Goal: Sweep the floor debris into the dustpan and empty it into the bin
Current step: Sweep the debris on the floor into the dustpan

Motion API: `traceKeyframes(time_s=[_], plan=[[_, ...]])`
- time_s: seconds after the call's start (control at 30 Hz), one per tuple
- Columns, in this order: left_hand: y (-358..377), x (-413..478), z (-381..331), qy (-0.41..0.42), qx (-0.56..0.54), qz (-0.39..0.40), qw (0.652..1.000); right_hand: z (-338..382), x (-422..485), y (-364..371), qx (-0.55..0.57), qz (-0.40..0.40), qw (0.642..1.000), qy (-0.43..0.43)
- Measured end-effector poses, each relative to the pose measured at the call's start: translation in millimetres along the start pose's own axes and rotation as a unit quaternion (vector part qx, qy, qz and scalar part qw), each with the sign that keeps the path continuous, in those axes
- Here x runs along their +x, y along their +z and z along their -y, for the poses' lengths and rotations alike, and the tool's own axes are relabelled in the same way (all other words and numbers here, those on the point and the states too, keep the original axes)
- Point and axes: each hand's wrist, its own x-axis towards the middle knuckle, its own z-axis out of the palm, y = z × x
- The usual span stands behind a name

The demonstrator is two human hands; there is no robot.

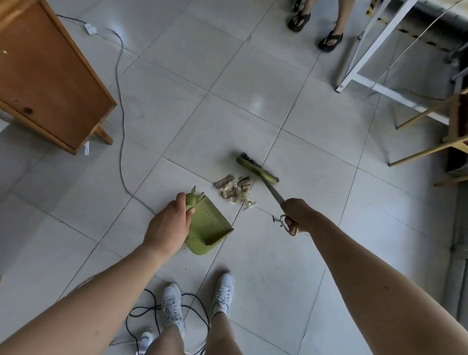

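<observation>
A small pile of paper scraps and shavings, the debris [235, 189], lies on the grey tiled floor at the centre. My left hand [169, 225] grips the handle of a green dustpan [208, 225], held tilted just left of the pile with its mouth pointing toward me. My right hand [296, 212] is closed on the handle of a green broom [257, 170]. Its brush head rests on the floor right behind the debris, on the far side. No bin is in view.
A wooden cabinet [45, 72] stands at the left with a grey cable [121, 115] running past it. Black cords [154, 311] loop around my white shoes [225, 288]. Another person's sandalled feet [315, 28] are at the top. A white table frame [364, 62] and wooden chair [462, 142] stand on the right.
</observation>
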Motion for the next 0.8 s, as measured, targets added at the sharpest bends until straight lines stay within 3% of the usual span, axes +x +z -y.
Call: traceKeyframes(time_s=[0.13, 0.3, 0.8], plan=[[7, 2, -6, -0.003, -0.023, -0.003, 1.000, -7, -1, 15, 0.012, 0.049, 0.998, 0.023], [17, 1, -16, -0.016, -0.048, -0.003, 0.999, -12, -11, 32, 0.015, 0.053, 0.995, 0.088], [28, -14, -22, -0.053, -0.131, 0.042, 0.989, -51, -66, 60, -0.025, 0.144, 0.984, 0.105]])
